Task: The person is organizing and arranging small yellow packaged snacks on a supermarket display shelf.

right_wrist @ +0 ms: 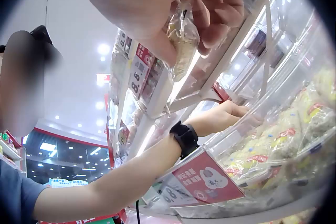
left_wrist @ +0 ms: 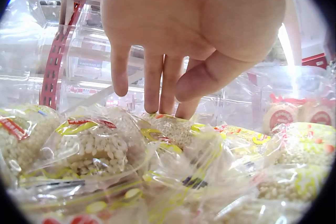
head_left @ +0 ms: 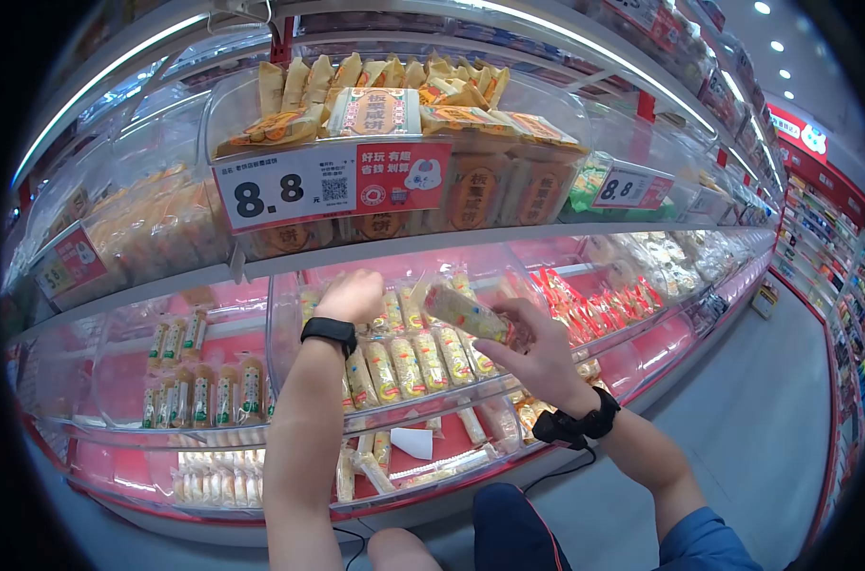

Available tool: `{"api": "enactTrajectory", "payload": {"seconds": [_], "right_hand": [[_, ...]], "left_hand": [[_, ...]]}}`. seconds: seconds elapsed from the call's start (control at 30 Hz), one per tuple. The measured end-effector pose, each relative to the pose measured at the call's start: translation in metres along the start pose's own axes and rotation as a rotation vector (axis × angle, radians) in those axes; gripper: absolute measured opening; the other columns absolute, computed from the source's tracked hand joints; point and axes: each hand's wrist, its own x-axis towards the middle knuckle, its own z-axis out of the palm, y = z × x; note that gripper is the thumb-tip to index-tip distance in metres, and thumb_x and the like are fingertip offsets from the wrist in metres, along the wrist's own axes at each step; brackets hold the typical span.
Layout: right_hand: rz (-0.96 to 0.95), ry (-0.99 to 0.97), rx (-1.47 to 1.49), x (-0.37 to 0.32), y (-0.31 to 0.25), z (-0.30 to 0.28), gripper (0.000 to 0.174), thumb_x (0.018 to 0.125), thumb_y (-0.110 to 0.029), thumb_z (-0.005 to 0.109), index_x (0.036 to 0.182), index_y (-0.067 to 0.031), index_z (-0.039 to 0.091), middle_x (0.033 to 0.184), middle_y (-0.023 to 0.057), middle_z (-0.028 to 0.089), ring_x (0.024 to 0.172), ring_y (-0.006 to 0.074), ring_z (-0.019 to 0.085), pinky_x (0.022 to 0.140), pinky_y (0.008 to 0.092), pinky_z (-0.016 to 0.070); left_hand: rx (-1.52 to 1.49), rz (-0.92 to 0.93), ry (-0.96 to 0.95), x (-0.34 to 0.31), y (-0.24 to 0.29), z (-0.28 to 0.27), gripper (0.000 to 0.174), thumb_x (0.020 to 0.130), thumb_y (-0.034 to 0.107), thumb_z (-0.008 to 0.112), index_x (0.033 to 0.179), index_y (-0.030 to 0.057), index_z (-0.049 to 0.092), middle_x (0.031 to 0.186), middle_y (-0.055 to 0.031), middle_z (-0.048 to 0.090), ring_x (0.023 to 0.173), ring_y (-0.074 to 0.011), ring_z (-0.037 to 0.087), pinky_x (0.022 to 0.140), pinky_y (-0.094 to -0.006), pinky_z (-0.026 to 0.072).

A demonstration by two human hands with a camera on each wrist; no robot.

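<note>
My right hand (head_left: 544,357) holds a puffed-rice roll in a clear, yellow-printed wrapper (head_left: 466,314) above the bin. In the right wrist view, the thumb and curled fingers pinch the wrapped roll (right_wrist: 184,50) near its end. Reaching to the back of the same bin is my left hand (head_left: 353,297). Its fingers point down, fairly straight, in the left wrist view, with fingertips right at a wrapped roll (left_wrist: 176,128) and the thumb bent in front of them. Rows of similar wrapped rolls (head_left: 406,366) stand upright in the clear bin.
Above hangs a shelf with chestnut-cake packs (head_left: 375,112) and a price sign (head_left: 333,186). Green-labelled rolls (head_left: 225,392) stand to the left, red-wrapped snacks (head_left: 594,303) to the right. The bin's clear front wall (head_left: 432,398) rises before the rolls; a lower tier holds white paper (head_left: 412,443).
</note>
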Motion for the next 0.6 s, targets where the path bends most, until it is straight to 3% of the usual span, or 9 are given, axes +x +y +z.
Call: {"api": "enactTrajectory", "payload": {"seconds": [0.07,0.17,0.27,0.37,0.4,0.5,0.6], "right_hand": [[0.065,-0.038,-0.093,0.02,0.001,0.012,0.034,0.079,-0.024,0.071,0.097,0.0011,0.056,0.075,0.0064,0.061,0.067,0.0116,0.057,0.06,0.0264,0.045],[0.295,-0.182,-0.004,0.056,0.038,0.047,0.046,0.083,-0.043,0.063,0.089,0.0026,0.058,0.078,0.014,0.062,0.067,0.0205,0.059,0.059,0.0343,0.045],[0.652,-0.419,-0.038,0.104,0.051,0.072,0.053,0.087,-0.049,0.053,0.083,0.0039,0.058,0.072,0.0143,0.061,0.062,0.0222,0.059,0.055,0.0364,0.045],[0.697,-0.509,0.028,0.129,0.068,0.098,0.059,0.088,-0.053,0.047,0.08,0.0054,0.058,0.07,0.014,0.061,0.058,0.0217,0.058,0.051,0.0379,0.0453],[0.675,-0.467,0.102,0.128,0.065,0.105,0.049,0.088,-0.043,0.049,0.081,0.0044,0.058,0.069,0.013,0.061,0.055,0.0213,0.058,0.046,0.0387,0.045],[0.707,-0.709,-0.051,0.135,0.06,0.119,0.029,0.085,-0.029,0.054,0.081,-0.0007,0.059,0.07,0.0072,0.057,0.051,0.0165,0.054,0.042,0.0334,0.0417],[0.668,-0.742,-0.055,0.135,0.066,0.117,0.024,0.083,-0.024,0.057,0.082,-0.0008,0.061,0.071,0.0084,0.06,0.056,0.0168,0.059,0.045,0.0317,0.0401]], "left_hand": [[-0.003,-0.006,0.013,0.0,-0.001,0.001,0.024,0.072,0.007,0.053,0.091,0.0058,0.069,0.104,-0.0181,0.063,0.104,-0.0331,0.057,0.094,-0.0452,0.0397],[0.002,0.01,0.021,0.002,-0.006,0.007,0.027,0.074,0.006,0.052,0.093,0.0071,0.069,0.106,-0.0158,0.063,0.109,-0.0306,0.054,0.102,-0.0483,0.0297],[-0.029,-0.03,-0.025,0.006,-0.009,0.008,0.033,0.076,0.004,0.048,0.102,0.0086,0.068,0.107,-0.0141,0.063,0.11,-0.0298,0.054,0.107,-0.0522,0.0212],[-0.086,-0.039,0.001,0.006,-0.011,0.008,0.035,0.076,0.004,0.048,0.104,0.0111,0.068,0.109,-0.0158,0.062,0.111,-0.0311,0.053,0.108,-0.051,0.0209],[-0.099,-0.063,-0.022,0.003,-0.006,0.003,0.037,0.077,0.003,0.047,0.107,0.0124,0.067,0.111,-0.0177,0.061,0.111,-0.0329,0.053,0.109,-0.0499,0.0209],[-0.102,-0.099,-0.041,0.002,-0.001,-0.001,0.039,0.077,0.003,0.046,0.109,0.0123,0.066,0.112,-0.0186,0.06,0.112,-0.0339,0.052,0.109,-0.049,0.0215],[-0.09,-0.077,-0.025,0.005,-0.005,0.003,0.04,0.076,0.004,0.046,0.11,0.0123,0.065,0.111,-0.0192,0.06,0.111,-0.0346,0.053,0.108,-0.0487,0.0238]]}}
